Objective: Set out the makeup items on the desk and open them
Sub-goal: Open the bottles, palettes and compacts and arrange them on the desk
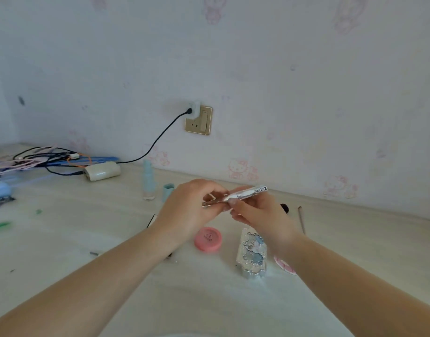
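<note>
Silver tube [245, 193] btwn both hands

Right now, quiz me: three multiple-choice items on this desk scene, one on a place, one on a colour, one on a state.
1. Where does the round compact lie?
A. On the desk, below the hands
B. Beside the wall socket
C. On the cable pile

2. What colour is its lid?
A. Green
B. Pink
C. Black

3. What is the state of the silver tube?
A. Lying on the desk
B. Standing by the wall
C. Held up in both hands

Answers: 1 A, it rests on the desk under the wrists. 2 B, the lid is pink. 3 C, left hand and right hand grip it above the desk.
</note>
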A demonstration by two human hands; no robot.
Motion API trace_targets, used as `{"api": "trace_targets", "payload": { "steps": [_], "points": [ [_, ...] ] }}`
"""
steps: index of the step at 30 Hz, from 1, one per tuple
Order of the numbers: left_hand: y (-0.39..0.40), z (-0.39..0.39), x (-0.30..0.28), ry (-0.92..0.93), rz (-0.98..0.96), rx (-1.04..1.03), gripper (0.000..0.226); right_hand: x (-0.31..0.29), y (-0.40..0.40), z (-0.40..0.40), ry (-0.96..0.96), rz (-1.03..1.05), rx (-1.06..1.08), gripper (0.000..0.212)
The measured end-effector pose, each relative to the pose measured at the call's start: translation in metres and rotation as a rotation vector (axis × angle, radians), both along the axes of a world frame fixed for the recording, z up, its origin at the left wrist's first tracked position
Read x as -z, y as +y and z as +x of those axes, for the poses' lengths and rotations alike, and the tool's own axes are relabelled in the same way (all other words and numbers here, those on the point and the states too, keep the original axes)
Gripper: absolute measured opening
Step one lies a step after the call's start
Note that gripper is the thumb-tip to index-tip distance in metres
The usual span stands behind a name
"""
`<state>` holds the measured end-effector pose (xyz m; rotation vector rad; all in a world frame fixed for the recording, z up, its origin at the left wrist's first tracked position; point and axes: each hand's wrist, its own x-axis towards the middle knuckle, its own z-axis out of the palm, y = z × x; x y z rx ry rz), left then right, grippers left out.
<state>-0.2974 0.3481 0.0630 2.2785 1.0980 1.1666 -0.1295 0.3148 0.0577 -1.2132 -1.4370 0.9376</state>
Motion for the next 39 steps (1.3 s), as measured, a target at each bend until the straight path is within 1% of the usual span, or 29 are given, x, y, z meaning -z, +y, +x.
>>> {"api": "trace_targets", "payload": {
  "steps": [3, 5, 7, 9, 10, 13, 17, 18, 20, 21, 22, 23, 24, 25, 26, 27, 28, 30, 31, 32, 33, 34, 35, 36, 37, 39],
  "points": [
    [-0.019, -0.027, -0.004, 0.017, 0.1, -0.036, 0.016, -0.006, -0.016, -0.016, 0.118, -0.033, -0.039, 0.007],
    [-0.028, -0.045, -0.003, 0.028, 0.163, -0.066, 0.017, -0.009, -0.024, -0.026, 0.198, -0.088, -0.012, 0.013],
    [-0.037, -0.063, -0.001, 0.045, 0.211, -0.102, 0.017, -0.011, -0.03, -0.036, 0.17, -0.157, 0.022, 0.028],
    [-0.046, -0.077, 0.002, 0.065, 0.258, -0.127, 0.016, -0.01, -0.033, -0.046, 0.076, -0.218, 0.028, 0.043],
    [-0.051, -0.084, 0.004, 0.074, 0.28, -0.132, 0.016, -0.009, -0.035, -0.053, 0.034, -0.239, 0.02, 0.047],
    [-0.06, -0.099, 0.009, 0.105, 0.315, -0.122, 0.016, -0.005, -0.038, -0.07, -0.043, -0.204, -0.019, 0.043],
    [-0.064, -0.122, 0.016, 0.087, 0.238, -0.102, 0.015, 0.0, -0.042, -0.083, -0.174, -0.013, -0.067, 0.017],
    [-0.065, -0.128, 0.019, 0.082, 0.221, -0.098, 0.015, 0.001, -0.044, -0.086, -0.224, 0.037, -0.08, 0.014],
    [-0.066, -0.136, 0.022, 0.087, 0.198, -0.095, 0.017, 0.006, -0.045, -0.09, -0.334, 0.123, -0.083, 0.022],
    [-0.066, -0.14, 0.023, 0.089, 0.189, -0.099, 0.018, 0.008, -0.045, -0.094, -0.362, 0.128, -0.089, 0.025],
    [-0.066, -0.143, 0.024, 0.091, 0.187, -0.104, 0.019, 0.007, -0.046, -0.098, -0.366, 0.092, -0.104, 0.025],
    [-0.066, -0.145, 0.025, 0.094, 0.188, -0.108, 0.019, 0.007, -0.046, -0.101, -0.355, 0.016, -0.135, 0.023],
    [-0.067, -0.147, 0.025, 0.099, 0.19, -0.111, 0.019, 0.006, -0.046, -0.105, -0.333, -0.087, -0.168, 0.026],
    [-0.067, -0.15, 0.026, 0.103, 0.192, -0.112, 0.019, 0.005, -0.045, -0.107, -0.327, -0.169, -0.185, 0.038],
    [-0.068, -0.152, 0.027, 0.108, 0.194, -0.115, 0.019, 0.006, -0.043, -0.109, -0.339, -0.207, -0.173, 0.049],
    [-0.069, -0.154, 0.028, 0.115, 0.197, -0.117, 0.019, 0.007, -0.041, -0.11, -0.369, -0.197, -0.156, 0.052],
    [-0.069, -0.157, 0.03, 0.123, 0.2, -0.12, 0.019, 0.01, -0.04, -0.112, -0.386, -0.148, -0.146, 0.045],
    [-0.068, -0.163, 0.032, 0.135, 0.207, -0.127, 0.018, 0.018, -0.037, -0.113, -0.408, 0.0, -0.128, 0.014],
    [-0.068, -0.165, 0.033, 0.135, 0.205, -0.131, 0.017, 0.021, -0.035, -0.112, -0.417, 0.042, -0.114, 0.016],
    [-0.067, -0.167, 0.035, 0.134, 0.201, -0.138, 0.017, 0.026, -0.033, -0.113, -0.426, 0.046, -0.106, 0.031],
    [-0.067, -0.168, 0.036, 0.135, 0.199, -0.141, 0.017, 0.028, -0.033, -0.115, -0.395, 0.005, -0.105, 0.044],
    [-0.066, -0.169, 0.038, 0.14, 0.2, -0.142, 0.017, 0.027, -0.033, -0.118, -0.339, -0.069, -0.119, 0.051],
    [-0.066, -0.17, 0.039, 0.144, 0.2, -0.14, 0.017, 0.026, -0.035, -0.122, -0.281, -0.149, -0.143, 0.049],
    [-0.066, -0.17, 0.041, 0.148, 0.201, -0.138, 0.018, 0.025, -0.036, -0.126, -0.242, -0.224, -0.16, 0.042],
    [-0.066, -0.17, 0.042, 0.15, 0.202, -0.137, 0.018, 0.022, -0.038, -0.13, -0.227, -0.287, -0.161, 0.041],
    [-0.065, -0.172, 0.043, 0.158, 0.204, -0.136, 0.017, 0.021, -0.039, -0.132, -0.223, -0.321, -0.155, 0.046]
  ]
}}
